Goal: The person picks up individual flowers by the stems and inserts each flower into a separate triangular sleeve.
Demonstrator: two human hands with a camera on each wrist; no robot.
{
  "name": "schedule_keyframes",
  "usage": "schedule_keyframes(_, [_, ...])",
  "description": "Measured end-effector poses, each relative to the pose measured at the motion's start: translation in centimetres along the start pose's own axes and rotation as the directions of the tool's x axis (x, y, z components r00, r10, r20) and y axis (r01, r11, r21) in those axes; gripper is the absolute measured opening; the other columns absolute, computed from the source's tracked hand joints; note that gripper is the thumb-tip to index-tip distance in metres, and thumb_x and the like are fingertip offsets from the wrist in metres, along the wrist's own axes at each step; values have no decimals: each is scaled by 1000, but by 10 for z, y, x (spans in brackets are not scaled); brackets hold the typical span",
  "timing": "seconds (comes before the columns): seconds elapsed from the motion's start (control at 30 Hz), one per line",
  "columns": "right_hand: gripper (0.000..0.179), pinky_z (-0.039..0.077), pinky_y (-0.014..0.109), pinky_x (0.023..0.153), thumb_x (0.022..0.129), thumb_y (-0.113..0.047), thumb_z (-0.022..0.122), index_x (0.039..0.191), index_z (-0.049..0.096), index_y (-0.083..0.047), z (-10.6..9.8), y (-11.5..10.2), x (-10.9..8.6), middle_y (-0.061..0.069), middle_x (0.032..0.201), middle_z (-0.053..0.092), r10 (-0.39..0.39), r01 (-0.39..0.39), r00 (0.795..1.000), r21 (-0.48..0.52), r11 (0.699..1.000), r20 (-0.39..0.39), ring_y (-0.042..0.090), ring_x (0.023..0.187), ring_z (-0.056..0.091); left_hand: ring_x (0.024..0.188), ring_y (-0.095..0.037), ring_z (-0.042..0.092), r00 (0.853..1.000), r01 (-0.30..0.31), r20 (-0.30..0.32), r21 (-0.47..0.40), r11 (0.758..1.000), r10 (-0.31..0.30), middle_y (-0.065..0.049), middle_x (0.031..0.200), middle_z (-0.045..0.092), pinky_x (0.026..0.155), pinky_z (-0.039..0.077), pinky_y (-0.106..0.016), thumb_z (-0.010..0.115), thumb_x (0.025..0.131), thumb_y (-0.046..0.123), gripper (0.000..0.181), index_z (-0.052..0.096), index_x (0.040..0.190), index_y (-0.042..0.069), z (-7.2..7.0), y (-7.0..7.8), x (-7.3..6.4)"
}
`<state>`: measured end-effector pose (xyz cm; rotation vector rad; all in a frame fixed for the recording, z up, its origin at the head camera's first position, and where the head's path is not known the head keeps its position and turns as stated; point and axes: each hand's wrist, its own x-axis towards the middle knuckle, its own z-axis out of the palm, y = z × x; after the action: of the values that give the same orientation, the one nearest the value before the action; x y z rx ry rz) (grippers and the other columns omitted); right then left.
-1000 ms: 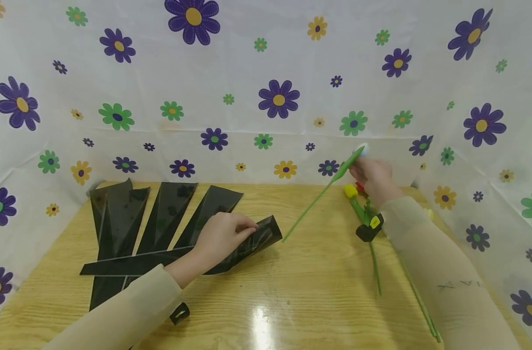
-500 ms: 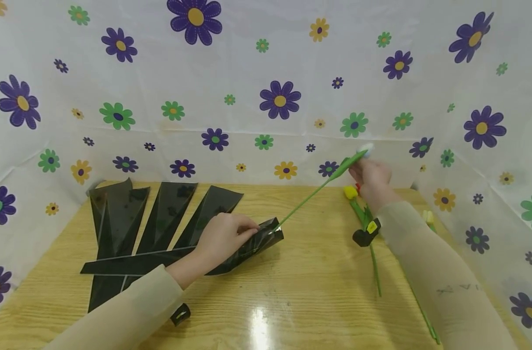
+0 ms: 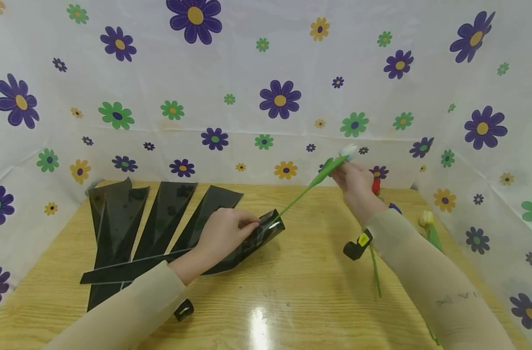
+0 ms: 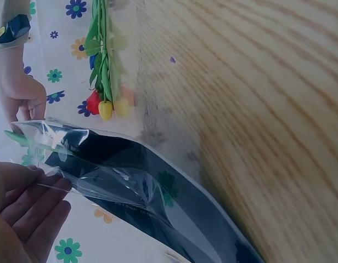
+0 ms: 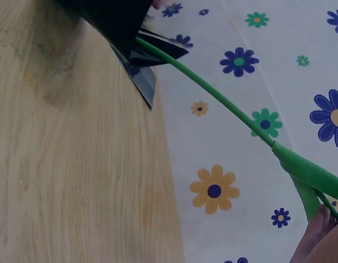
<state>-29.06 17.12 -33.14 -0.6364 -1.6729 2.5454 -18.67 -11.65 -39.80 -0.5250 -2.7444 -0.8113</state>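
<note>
My left hand (image 3: 224, 233) pinches the edge of a black flower sleeve with a clear front (image 3: 270, 228), its mouth facing right. In the left wrist view the thumb and fingers grip the clear film (image 4: 130, 189) at the sleeve's opening. My right hand (image 3: 358, 189) holds a white artificial tulip (image 3: 348, 152) just below its bloom, among the green leaves. The tulip slants down to the left, and its stem (image 5: 213, 93) runs into the sleeve's mouth. The stem's lower end is hidden inside the sleeve.
Several more black sleeves (image 3: 165, 214) lie at the left of the wooden table (image 3: 310, 291). At the right, partly behind the right arm, lie other tulips, one red (image 4: 93, 102) and one yellow (image 4: 105, 111). A flower-printed cloth (image 3: 231, 53) hangs around the table.
The right hand has brought the white tulip left and down, and its stem end has passed from outside the sleeve into the mouth. The left hand keeps its pinch on the sleeve.
</note>
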Motion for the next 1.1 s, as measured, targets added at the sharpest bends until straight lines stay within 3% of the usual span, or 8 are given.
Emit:
schedule_keyframes(0.23, [33,59,18,97,106,-11,66,139,66,-6,4,11,-11,-5,101,78,13,-7,992,-51,999,126,6,95,75,80,-14,77,1000,-1,-13,-8,1000,1,-1,99,84,68,62,-32,78,98,21,13,86,108,16,-1,-1,2])
schedule_keyframes(0.33, [35,59,18,98,107,-13,66,140,64,-6,4,14,-15,-8,94,78,21,-11,989,-70,998,147,4,90,74,79,-13,76,1000,5,-16,-13,1000,-5,-1,98,84,68,62,-31,78,99,21,14,86,108,15,-2,-2,2])
schedule_keyframes(0.5, [16,60,17,94,105,-11,67,120,73,-11,3,18,-17,-8,91,78,54,-42,987,-78,996,155,5,89,74,77,-12,75,1000,15,-24,-26,1000,-16,-1,97,84,68,61,-31,77,99,22,14,85,108,15,-4,1,4])
schedule_keyframes(0.63, [6,61,15,88,106,-9,66,110,70,-10,-1,22,-19,-7,89,77,87,-75,980,-70,995,177,5,85,74,79,-13,76,1000,13,-25,-31,999,-14,-2,98,84,69,62,-32,77,99,21,14,85,108,14,-5,2,5])
schedule_keyframes(0.77, [25,57,21,103,108,-8,62,132,63,-4,-5,29,-23,-7,91,77,100,-82,968,-86,993,229,4,87,75,80,-14,77,1000,7,-26,-17,1000,-7,-2,99,84,70,63,-33,77,99,21,14,85,108,14,-5,3,7])
schedule_keyframes(0.87, [46,47,27,118,109,-8,58,153,48,2,-8,33,-27,-8,91,77,98,-73,959,-102,992,265,3,89,75,80,-15,77,1000,-5,-29,-5,1000,5,-3,99,84,70,63,-34,77,100,22,15,85,109,14,-5,4,8])
schedule_keyframes(1.1, [58,43,30,122,110,-10,57,162,35,1,-9,40,-29,-8,93,73,111,-79,961,-132,988,254,3,90,73,82,-16,78,1000,-3,-23,-5,1000,3,-3,100,84,71,63,-36,77,100,22,16,85,110,14,-6,6,10])
